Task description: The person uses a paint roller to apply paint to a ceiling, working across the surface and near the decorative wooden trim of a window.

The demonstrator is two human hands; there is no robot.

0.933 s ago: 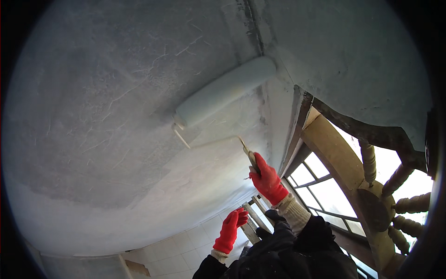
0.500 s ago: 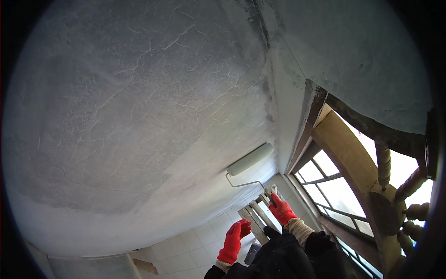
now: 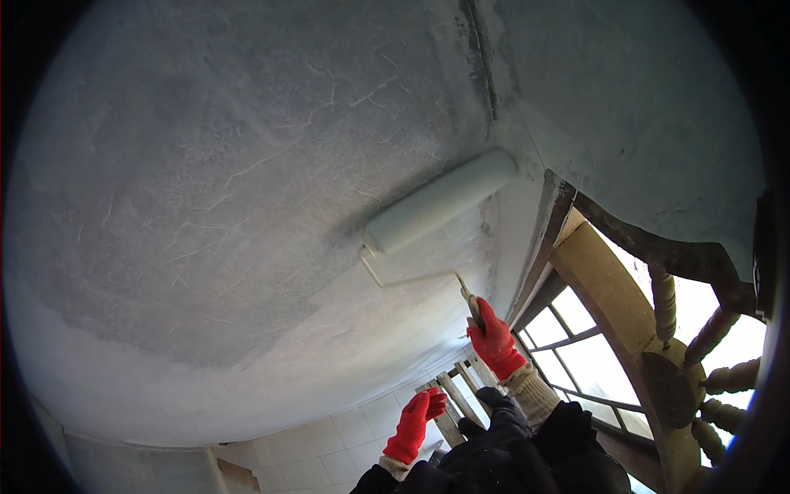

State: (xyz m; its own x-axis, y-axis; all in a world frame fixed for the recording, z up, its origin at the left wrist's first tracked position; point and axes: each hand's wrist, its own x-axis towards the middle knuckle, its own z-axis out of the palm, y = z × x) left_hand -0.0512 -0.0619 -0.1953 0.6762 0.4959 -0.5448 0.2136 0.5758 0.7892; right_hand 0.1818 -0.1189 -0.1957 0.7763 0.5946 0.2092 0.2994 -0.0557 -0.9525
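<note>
My right hand (image 3: 495, 339), in a red glove with a cream knitted cuff, grips the handle of a paint roller (image 3: 440, 200). Its long pale sleeve lies along the cracked grey wall (image 3: 206, 206), with the right end close to the corner. A bent wire frame joins sleeve and handle. Lower down, my left hand (image 3: 417, 420), also red-gloved, is held in front of my body with nothing visible in it. Its fingers are loosely bent and open.
To the right is a window (image 3: 588, 354) with dark bars, beside a curved wooden piece (image 3: 605, 263) with turned spokes. Below me are wooden slats (image 3: 448, 424) with a dark shoe on them, and pale floor tiles (image 3: 329, 440). A lighter band crosses the lower wall.
My right hand has pushed the roller up the wall, and its sleeve now looks larger and nearer. The left hand has barely moved.
</note>
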